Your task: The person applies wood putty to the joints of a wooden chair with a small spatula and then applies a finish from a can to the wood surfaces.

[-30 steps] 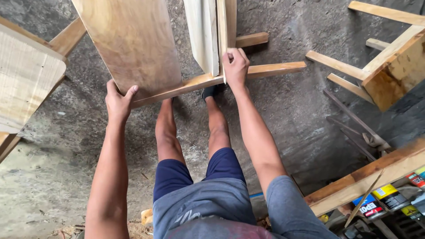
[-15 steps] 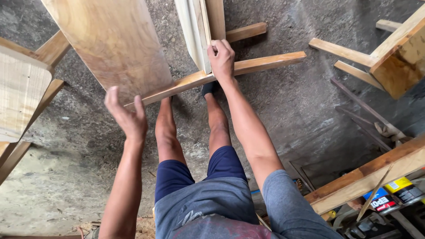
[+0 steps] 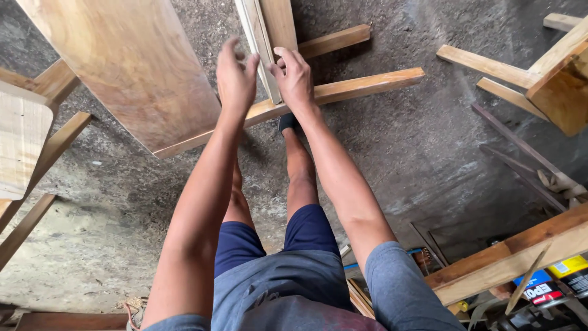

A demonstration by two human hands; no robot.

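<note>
Standing stiff and probably heavy, the upright board [image 3: 264, 43] is pinched at its edges between right hand [image 3: 296, 76] and open left hand [image 3: 236, 76].

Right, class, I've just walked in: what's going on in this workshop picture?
A person stands on a concrete floor, looking down at a wooden frame. The right hand grips an upright board that stands on a long batten. The left hand is open, raised beside that board, next to a wide plywood panel. More timber lies around.
</note>
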